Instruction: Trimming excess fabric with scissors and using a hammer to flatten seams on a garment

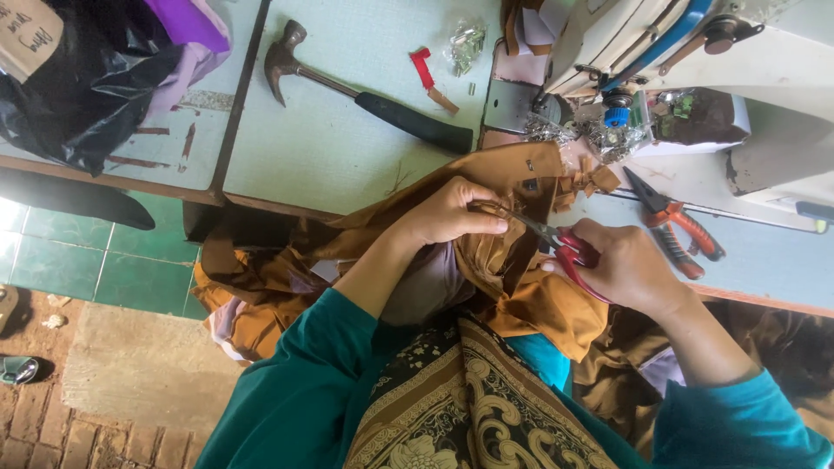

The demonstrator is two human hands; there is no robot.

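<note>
A mustard-brown garment lies bunched over my lap and the table edge. My left hand pinches a fold of it near a small dark buttonhole. My right hand grips red-handled scissors, whose blades point left into the pinched fold, right beside my left fingertips. Both arms wear teal sleeves.
A sewing machine stands at the upper right of the pale green table. On the table lie a claw hammer, red-handled pliers, a red scrap and a bag of small metal parts. A black plastic bag sits at upper left.
</note>
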